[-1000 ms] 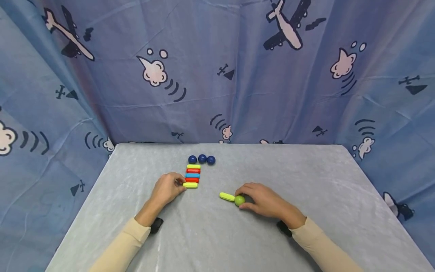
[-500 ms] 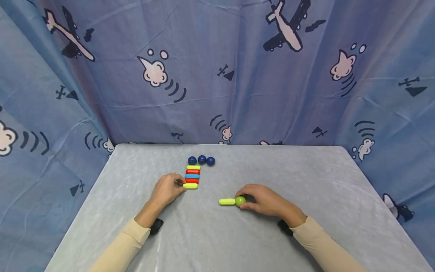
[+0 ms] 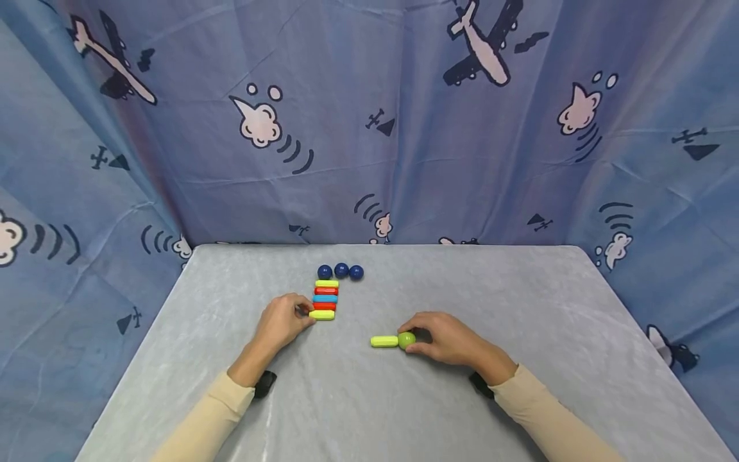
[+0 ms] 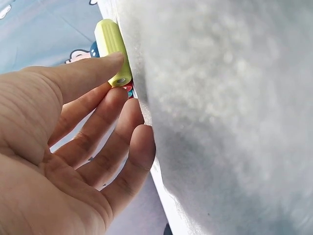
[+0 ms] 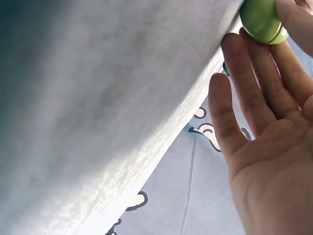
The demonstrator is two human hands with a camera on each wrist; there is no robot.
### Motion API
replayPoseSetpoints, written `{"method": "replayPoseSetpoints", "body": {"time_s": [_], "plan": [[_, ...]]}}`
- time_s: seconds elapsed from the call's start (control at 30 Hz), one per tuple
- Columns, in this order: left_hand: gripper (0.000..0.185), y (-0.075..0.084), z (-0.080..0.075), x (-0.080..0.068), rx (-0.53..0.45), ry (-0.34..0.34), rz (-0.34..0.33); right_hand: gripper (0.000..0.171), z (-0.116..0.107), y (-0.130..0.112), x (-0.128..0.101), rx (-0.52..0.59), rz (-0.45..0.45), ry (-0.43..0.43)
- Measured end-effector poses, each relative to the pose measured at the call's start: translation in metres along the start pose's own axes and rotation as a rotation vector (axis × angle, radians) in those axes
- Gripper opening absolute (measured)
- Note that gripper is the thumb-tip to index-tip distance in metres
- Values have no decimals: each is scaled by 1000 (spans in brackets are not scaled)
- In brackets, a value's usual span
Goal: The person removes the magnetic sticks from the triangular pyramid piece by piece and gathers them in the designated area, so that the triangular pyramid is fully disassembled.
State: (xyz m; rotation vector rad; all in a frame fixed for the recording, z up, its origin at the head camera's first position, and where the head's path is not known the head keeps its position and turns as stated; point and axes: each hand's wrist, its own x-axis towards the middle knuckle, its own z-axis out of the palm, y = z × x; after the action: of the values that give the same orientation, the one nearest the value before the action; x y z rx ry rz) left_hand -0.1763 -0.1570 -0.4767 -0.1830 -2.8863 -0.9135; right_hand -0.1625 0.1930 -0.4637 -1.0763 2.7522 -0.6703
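My left hand (image 3: 305,313) rests on the grey table beside a stack of short coloured sticks (image 3: 326,298). Its thumb (image 4: 95,68) and forefinger pinch the left end of the nearest stick, a yellow one (image 3: 322,314) (image 4: 111,46). Three dark blue balls (image 3: 340,271) lie in a row behind the stack. To the right, my right hand (image 3: 416,340) pinches a green ball (image 3: 407,340) (image 5: 261,19) between thumb and fingers. A second yellow stick (image 3: 383,341) lies flat on the table, joined to the ball's left side.
The table (image 3: 519,301) is covered in a pale grey cloth. A blue curtain (image 3: 369,128) printed with planes and clouds hangs close behind it and at both sides.
The yellow stick on the green ball has swung from slanting up-left to lying level, as my right hand turned the ball a little. My left hand has stayed in place.
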Motion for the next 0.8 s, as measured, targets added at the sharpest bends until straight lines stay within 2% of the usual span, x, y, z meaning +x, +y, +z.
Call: {"method": "replayPoseSetpoints", "body": {"time_s": [0.33,0.5,0.57,0.67,0.73,0.8], "plan": [[21,1,-4,0,-16,-22,-44,38,2,3,-1,33,16,-3],[22,12,-10,0,-27,41,-27,38,2,5,-2,47,9,16],[23,22,-10,0,-51,76,5,37,2,6,-3,55,1,31],[23,41,-4,-3,-93,95,93,37,3,6,-5,71,-1,38],[21,53,2,-5,-106,75,182,36,4,6,-5,79,1,37],[20,63,9,-7,-98,27,265,35,5,6,-5,81,3,35]]}}
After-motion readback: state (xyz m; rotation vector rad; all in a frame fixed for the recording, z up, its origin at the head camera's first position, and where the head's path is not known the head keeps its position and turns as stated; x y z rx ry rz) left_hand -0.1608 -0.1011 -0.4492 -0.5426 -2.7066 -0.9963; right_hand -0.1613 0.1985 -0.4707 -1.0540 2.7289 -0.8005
